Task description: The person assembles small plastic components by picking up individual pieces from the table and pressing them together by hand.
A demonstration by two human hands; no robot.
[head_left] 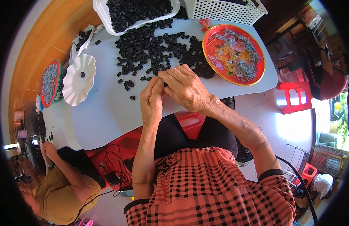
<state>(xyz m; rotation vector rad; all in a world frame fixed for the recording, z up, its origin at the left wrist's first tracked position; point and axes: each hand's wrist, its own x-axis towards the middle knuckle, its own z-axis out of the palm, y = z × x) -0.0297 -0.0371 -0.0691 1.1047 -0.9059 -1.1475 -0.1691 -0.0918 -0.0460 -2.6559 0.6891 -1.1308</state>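
Two bare hands — the left hand (151, 102) and the right hand (188, 90) — meet above the near edge of the pale, smooth desk (103, 120). Each grip is closed, fingertips against fingertips, on a small black plastic-looking piece (166, 84). Only a dark bit of it is visible between the hands; the fingers cover the rest.

By my judgement, this piece is very light, stiff and not easily broken, but it may slip or roll because it is so small. It would be best taken by its two opposite sides, with thumb and forefinger tips, leaving the ends free.

Which way it points, I cannot tell, and its long axis is also hidden. For comparison, a loose short black piece (132, 98) lies alone to the left of the hands; its longer side seems to run roughly left to right. In the spread heap of black pieces (135, 51) beyond, the pieces point in all directions.
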